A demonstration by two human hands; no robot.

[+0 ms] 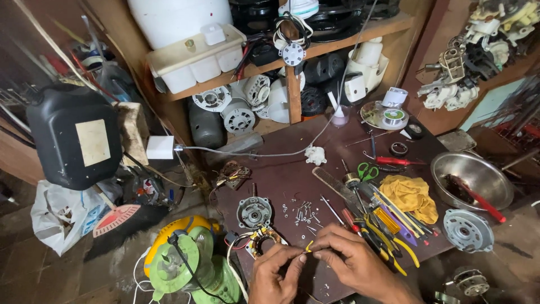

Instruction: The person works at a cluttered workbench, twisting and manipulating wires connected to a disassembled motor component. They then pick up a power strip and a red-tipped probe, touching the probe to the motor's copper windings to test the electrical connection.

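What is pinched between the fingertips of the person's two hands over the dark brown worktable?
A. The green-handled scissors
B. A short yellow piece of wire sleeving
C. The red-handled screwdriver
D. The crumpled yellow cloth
B: the left hand and right hand meet on a short yellow piece of wire sleeving.

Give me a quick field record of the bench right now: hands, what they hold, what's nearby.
left hand: pinches one end of the yellow wire piece
right hand: pinches the other end of it
near left: wound stator with coloured leads
ahead of hands: loose screws, round motor cover
right of hands: pliers and screwdrivers, yellow cloth, steel bowl
surface: dark brown board
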